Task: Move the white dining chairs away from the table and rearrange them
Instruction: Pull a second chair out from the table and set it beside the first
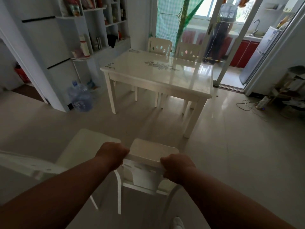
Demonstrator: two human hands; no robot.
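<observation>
A white dining chair point(153, 150) stands on the floor right in front of me, well clear of the white dining table point(158, 75). My left hand point(113, 153) grips the left end of its top rail and my right hand point(176, 166) grips the right end. A second white chair point(82, 146) stands just to its left, its backrest low at the left edge. Two more white chairs point(159, 45) point(188, 51) stay tucked in at the table's far side.
A large water bottle point(80, 96) stands on the floor by the white shelf unit point(92, 30) at left. Cables and a small rack point(290, 90) lie at right. A person point(224, 27) stands beyond the glass sliding door in the kitchen. My shoe point(179, 223) shows at the bottom.
</observation>
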